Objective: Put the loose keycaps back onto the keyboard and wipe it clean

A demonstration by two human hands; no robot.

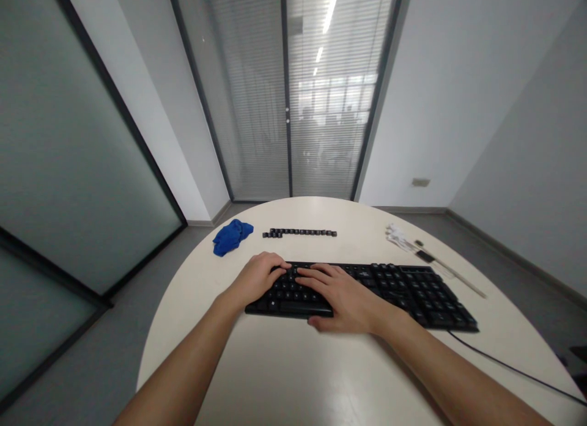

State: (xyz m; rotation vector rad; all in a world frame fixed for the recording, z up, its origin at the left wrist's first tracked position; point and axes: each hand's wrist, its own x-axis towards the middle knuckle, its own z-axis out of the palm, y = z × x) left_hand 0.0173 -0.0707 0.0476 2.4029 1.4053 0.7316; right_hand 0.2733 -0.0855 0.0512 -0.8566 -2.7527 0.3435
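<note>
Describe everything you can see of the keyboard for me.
The keyboard is long, black and plastic-looking, with pale markings and a number pad toward its right end. It lies keys up on the pale tabletop; a thin black cable shows from its near edge, trailing right. The left hand touches its far left part; the right hand lies across its middle, covering keys. Whether keys are missing there, I can't tell.

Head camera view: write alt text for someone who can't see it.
Two bare hands, left and right, rest on the left part of a black keyboard on a round pale table. Beyond it lie a blue cloth and small black keycaps; a white cloth-like item and a thin stick lie at right.
</note>
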